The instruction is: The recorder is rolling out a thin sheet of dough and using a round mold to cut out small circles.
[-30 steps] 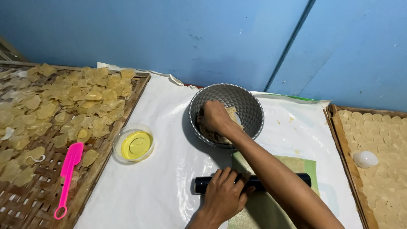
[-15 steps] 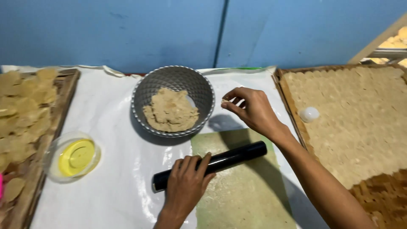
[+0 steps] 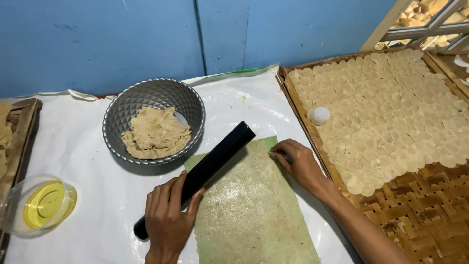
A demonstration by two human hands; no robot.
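on the white sheet (image 3: 97,195), left hand (image 3: 168,215) clamps and partly hides the black roller (image 3: 205,168); right hand (image 3: 298,164) pinches the dough sheet (image 3: 249,210).

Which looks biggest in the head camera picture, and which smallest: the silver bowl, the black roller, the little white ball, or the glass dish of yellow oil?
1. Silver bowl
2. Black roller, long but thin
3. Glass dish of yellow oil, cut off by the picture's edge, so unsure
4. Little white ball
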